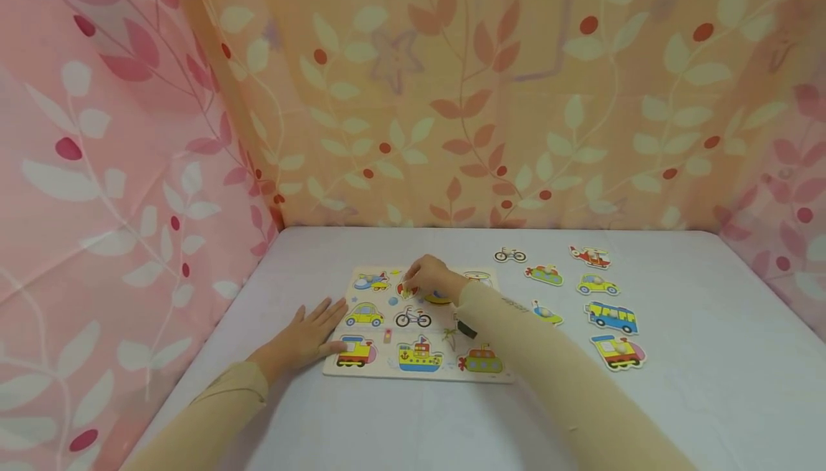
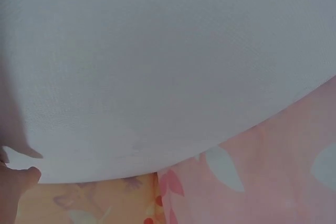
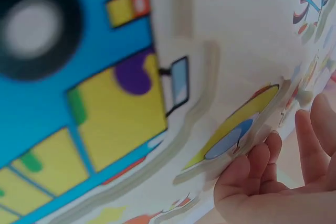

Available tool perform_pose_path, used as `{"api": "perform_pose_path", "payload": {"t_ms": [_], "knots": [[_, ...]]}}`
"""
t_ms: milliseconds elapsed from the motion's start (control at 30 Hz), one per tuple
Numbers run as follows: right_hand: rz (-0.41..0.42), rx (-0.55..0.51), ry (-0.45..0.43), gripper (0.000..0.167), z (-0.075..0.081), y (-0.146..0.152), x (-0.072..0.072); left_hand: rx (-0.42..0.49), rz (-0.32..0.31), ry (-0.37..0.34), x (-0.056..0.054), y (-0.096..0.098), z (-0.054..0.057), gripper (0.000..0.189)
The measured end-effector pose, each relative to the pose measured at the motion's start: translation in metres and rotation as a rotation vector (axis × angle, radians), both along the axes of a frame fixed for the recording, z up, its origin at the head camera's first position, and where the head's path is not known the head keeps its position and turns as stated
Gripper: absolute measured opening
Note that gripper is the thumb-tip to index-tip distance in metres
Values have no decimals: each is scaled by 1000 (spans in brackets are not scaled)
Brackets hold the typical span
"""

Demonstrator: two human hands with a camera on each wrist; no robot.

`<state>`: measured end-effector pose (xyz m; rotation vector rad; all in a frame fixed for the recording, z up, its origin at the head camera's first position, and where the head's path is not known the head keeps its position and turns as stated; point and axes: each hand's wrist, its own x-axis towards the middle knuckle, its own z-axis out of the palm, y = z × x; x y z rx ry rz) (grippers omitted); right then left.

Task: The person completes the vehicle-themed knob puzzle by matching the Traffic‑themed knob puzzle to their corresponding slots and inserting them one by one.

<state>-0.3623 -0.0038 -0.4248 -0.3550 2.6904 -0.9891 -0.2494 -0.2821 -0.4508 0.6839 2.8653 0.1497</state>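
A pale wooden puzzle board [image 1: 381, 373] printed with vehicle pictures lies on the table. My left hand [image 1: 303, 335] rests flat at its left edge, fingers spread and thumb over the red and yellow train picture [image 1: 356, 351]. In the left wrist view only fingertips show at the lower left. My right hand [image 1: 434, 277] reaches across the board and pinches a small puzzle piece [image 1: 406, 290] with red and yellow on it, at the top middle slot. In the right wrist view the curled fingers [image 3: 257, 169] pass by the yellow and blue picture [image 3: 231, 135]; the piece is mostly hidden.
Loose puzzle pieces lie right of the board: a bicycle [image 1: 510, 255], a submarine [image 1: 544, 275], a helicopter [image 1: 590, 257], a yellow car [image 1: 598, 284], a blue bus [image 1: 612, 317], a train [image 1: 618, 352] and another piece [image 1: 546, 312] beside the right sleeve. Patterned curtains [image 1: 464, 98] enclose the table.
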Motion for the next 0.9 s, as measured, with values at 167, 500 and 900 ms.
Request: {"api": "perform_pose_path", "payload": {"t_ms": [167, 500, 900], "knots": [[-3, -112, -6, 22, 4, 15, 5, 3, -4, -10, 2, 1, 0, 89], [-38, -149, 7, 27, 24, 51, 14, -10, -4, -7, 5, 1, 5, 88], [-98, -214, -67, 33, 38, 106, 30, -29, -29, 31, 3, 2, 6, 87]]}}
